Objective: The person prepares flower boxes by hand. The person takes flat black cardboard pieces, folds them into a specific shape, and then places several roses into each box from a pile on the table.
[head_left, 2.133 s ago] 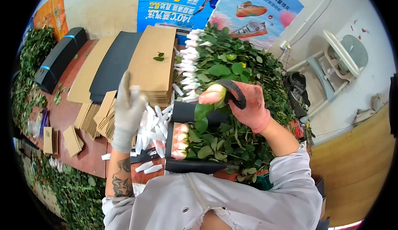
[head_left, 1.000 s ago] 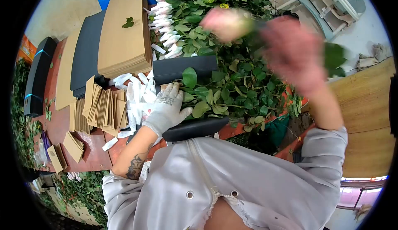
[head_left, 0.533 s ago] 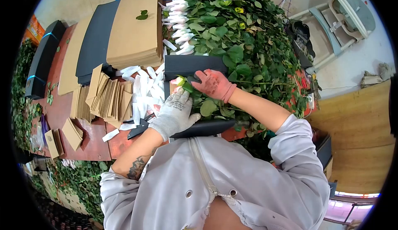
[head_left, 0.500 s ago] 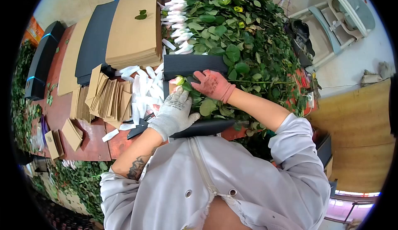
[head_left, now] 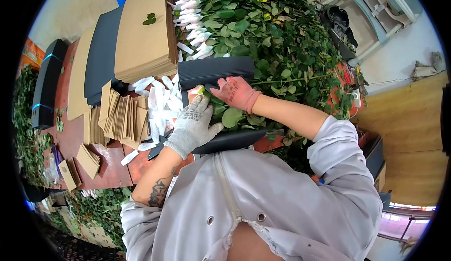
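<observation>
My left hand (head_left: pixel 193 127), in a grey glove, lies with its fingers stretched out and thumb apart. Its fingertips touch a rose (head_left: pixel 195 92) with a pale pink and yellow-green bloom. My right hand (head_left: pixel 236 93), in a pinkish-red glove, has its fingers bent against the near edge of a black corrugated sheet (head_left: pixel 213 70); the fingertips are partly hidden. Between the hands, green rose leaves (head_left: pixel 231 117) lie over the dark wrapping. A black curved flap (head_left: pixel 230 142) rises close to my body, below the leaves.
Rose stems with leaves (head_left: pixel 282 40) heap at the back right, beside a row of white-wrapped heads (head_left: pixel 193 19). Stacks of brown cardboard (head_left: pixel 143 30) and black cardboard (head_left: pixel 102 49) stand left. Folded brown cards (head_left: pixel 124 117) and white paper sleeves (head_left: pixel 159 103) lie nearer. A white chair (head_left: pixel 371 21) stands right.
My right hand's fingers have drawn closer together at the sheet's edge. The black sheet's raised side is tilted more toward me. My left hand stays by the rose. The view has shifted slightly.
</observation>
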A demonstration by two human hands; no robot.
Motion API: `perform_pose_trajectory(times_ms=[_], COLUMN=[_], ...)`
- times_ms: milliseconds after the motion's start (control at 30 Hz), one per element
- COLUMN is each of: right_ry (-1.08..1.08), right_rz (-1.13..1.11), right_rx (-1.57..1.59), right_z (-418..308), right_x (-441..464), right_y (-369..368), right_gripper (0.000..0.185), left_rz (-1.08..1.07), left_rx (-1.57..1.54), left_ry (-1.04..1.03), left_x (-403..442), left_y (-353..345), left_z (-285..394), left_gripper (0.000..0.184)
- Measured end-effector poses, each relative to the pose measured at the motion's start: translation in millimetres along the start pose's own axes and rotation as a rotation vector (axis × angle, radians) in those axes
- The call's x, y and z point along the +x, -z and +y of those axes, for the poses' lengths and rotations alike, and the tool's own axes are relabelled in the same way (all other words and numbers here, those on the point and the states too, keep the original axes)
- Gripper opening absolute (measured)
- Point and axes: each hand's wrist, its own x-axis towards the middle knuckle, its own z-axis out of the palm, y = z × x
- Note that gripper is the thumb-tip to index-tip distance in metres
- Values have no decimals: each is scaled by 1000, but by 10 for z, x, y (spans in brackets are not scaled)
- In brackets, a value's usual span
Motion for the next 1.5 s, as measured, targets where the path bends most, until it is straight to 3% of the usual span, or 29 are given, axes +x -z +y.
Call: perform_pose_trajectory(times_ms=[133, 233, 267, 300, 333, 367, 400, 467, 500, 533, 600, 667, 733, 767, 867, 933, 1000, 1067, 1200, 1300, 1367, 1400, 1500], right_ry=[-40, -19, 7, 34, -14, 9, 31, -101, -148, -206, -60, 16, 36, 28, 109, 145, 172, 173, 191, 198, 227, 231, 258], right_rz=[-33, 78, -16, -110, -116, -1, 115, 340, 196, 144, 5, 108, -246, -120, -41, -62, -75, -283, -272, -140, -362, -367, -212], right_rx=[23, 61, -10, -73, 61, 15, -33, -35, 175, 179, 262, 360, 350, 352, 286, 316, 342, 386, 462, 377, 343, 339, 378], right_z=[-2, 34, 47, 37, 66, 100, 140, 59, -7, -169, -304, -390, -418, -440, -464, -445, -418, -388, -333, -341, -324, -313, -300], right_x=[-35, -47, -6, 27, -27, -143, -254, -442, -472, -520, -500, -446, -308, -334, -327, -321, -235, -168, -215, -265, -189, -204, -250], right_y=[29, 23, 12, 4, 177, 183, 182, 533, 726, 899, 888, 630, 516, 415, 253, 195, 181, 212, 239, 262, 415, 371, 222], right_gripper=[31, 22, 25, 28, 30, 30, 30, 34, 38, 36, 35, 30, 26, 25, 26, 28, 30, 33, 35, 36, 40, 40, 43], left_rz=[14, 2, -18, 6, 29, 96, 176, 272, 312, 224, 119, 7, -57, -47, -67, -141, -113, -119, -102, -125, -115, -112, -105], left_rx=[-19, -35, -45, -173, -304, -685, -672, -963, -968, -925, -966, -741, -679, -694, -682, -953, -975, -911, -805, -744, -681, -611, -660], left_ry=[-3, -9, -24, -64, -96, -74, 33, 368, 423, 482, 494, 488, 516, 532, 534, 496, 478, 395, 357, 347, 356, 365, 331], left_x=[2, -5, -7, -15, -40, -64, -124, -262, -304, -307, -238, -107, -24, -3, 44, 63, 68, 85, 66, 70, 74, 74, 73], left_y=[3, 64, 97, 99, 78, 49, 177, -57, -59, -49, -59, -175, -191, -193, -234, -278, -291, -312, -323, -336, -256, -231, -275], left_z=[-8, 3, -9, -104, -250, -391, -397, -659, -661, -687, -635, -671, -718, -735, -812, -884, -913, -922, -869, -855, -796, -769, -832], left_gripper=[63, 62, 61, 58, 55, 46, 34, 23, 19, 18, 21, 28, 30, 30, 30, 28, 26, 27, 28, 30, 30, 31, 31])
